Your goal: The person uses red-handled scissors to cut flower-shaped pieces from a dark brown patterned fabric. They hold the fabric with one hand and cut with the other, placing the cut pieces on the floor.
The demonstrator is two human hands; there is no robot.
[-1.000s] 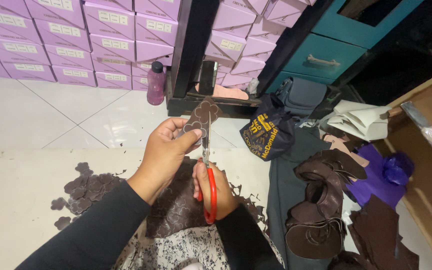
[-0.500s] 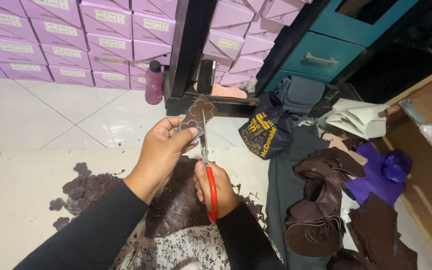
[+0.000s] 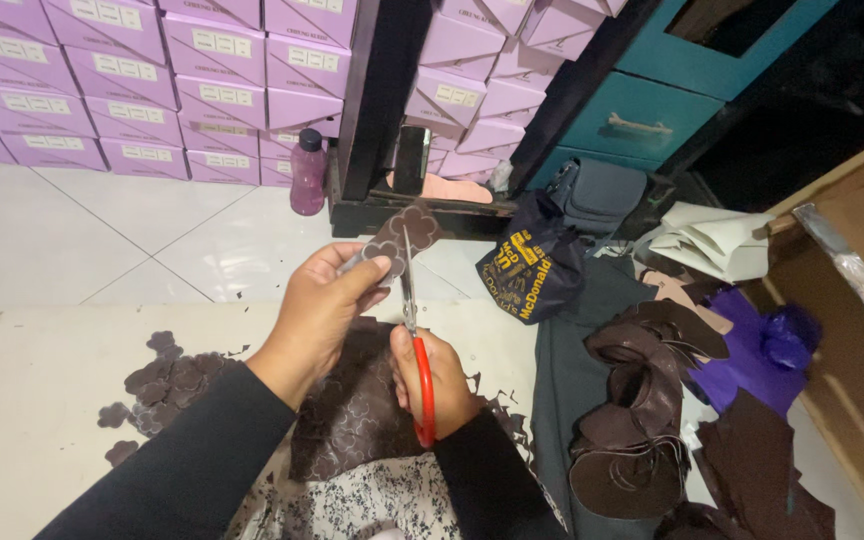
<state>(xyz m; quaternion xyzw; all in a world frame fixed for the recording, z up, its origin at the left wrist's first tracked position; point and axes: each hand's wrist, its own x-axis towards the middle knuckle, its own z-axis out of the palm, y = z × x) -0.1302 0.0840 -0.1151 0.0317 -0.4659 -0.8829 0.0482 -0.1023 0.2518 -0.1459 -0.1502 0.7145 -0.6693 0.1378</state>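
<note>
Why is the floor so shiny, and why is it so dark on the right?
Head view: the white floor tiles mirror the room light as soft glare; the top right corner behind the teal drawers is unlit, nearly black; hands and scissors look sharp.

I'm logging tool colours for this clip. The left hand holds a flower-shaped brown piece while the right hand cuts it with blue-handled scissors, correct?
Not quite: the head view shows the scissors have red handles, not blue. The rest stands: the left hand pinches the flower-shaped brown piece, and the right hand works the scissors at it.
</note>
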